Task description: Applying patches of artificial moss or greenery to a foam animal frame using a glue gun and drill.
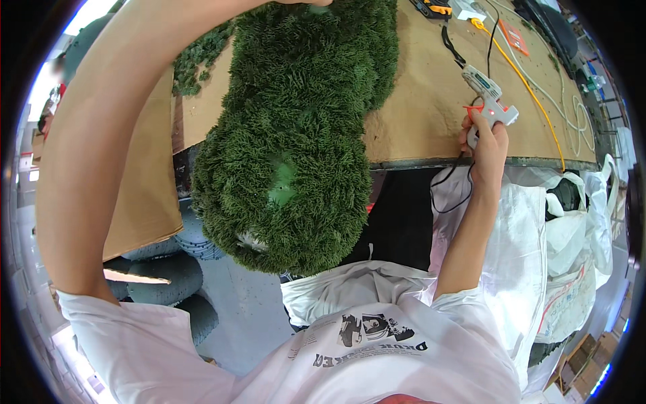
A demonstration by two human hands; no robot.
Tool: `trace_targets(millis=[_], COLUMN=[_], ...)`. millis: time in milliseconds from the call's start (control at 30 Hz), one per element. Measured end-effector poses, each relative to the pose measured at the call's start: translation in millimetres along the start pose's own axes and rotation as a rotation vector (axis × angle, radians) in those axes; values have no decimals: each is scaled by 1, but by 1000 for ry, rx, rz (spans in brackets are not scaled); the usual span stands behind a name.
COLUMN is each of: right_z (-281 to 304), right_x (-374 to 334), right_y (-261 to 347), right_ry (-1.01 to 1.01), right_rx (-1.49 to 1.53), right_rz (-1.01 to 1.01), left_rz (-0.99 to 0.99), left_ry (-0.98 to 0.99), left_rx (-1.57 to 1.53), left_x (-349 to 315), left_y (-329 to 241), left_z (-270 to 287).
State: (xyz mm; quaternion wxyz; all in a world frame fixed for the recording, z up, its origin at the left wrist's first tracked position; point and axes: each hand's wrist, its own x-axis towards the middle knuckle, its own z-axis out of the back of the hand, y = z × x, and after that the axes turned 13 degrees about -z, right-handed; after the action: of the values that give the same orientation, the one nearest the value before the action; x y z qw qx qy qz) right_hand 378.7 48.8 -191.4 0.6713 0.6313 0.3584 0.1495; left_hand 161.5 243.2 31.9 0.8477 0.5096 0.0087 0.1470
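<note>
Greenery: the bushy green column (pixel 296 121) stands out in the middle, its long axis running from the person's body away toward the top of the view, the near end swinging slightly left and jutting past the surface's near edge.
Pale green patch: a thin spot (pixel 282 182) in the near half of the greenery, with a small whitish one (pixel 250 241) closer to the body.
Right grip: fingers wrapped round the handle, pinching it firmly, the hand (pixel 486 138) well apart from the greenery, which lies to its left.
Glue gun: white and grey with a red trigger (pixel 481 84), above the surface (a dark cord loops below the hand).
Surface: brown-covered (pixel 431 114), under the gun and the far part of the greenery.
Left grip: at the greenery's far end (pixel 306 2), the nearer hand to it; spread or pressed together, I cannot tell, since the top edge cuts it off.
Orange cord: beyond the gun, to the right (pixel 528 84).
</note>
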Motion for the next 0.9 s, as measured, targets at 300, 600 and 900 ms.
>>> trace_targets(millis=[300,600,900], right_z=[61,27,16], right_x=[50,49,44], right_y=[-40,-50,-54], right_ry=[61,-23,-72], right_rx=[-30,-60,-58], right_rz=[64,81,81], left_rz=[-48,-73,-62], left_ry=[-144,-55,27], left_rx=[-196,-248,-233], left_x=[7,-9,-4], left_y=[-4,8,5], left_z=[-13,-4,3])
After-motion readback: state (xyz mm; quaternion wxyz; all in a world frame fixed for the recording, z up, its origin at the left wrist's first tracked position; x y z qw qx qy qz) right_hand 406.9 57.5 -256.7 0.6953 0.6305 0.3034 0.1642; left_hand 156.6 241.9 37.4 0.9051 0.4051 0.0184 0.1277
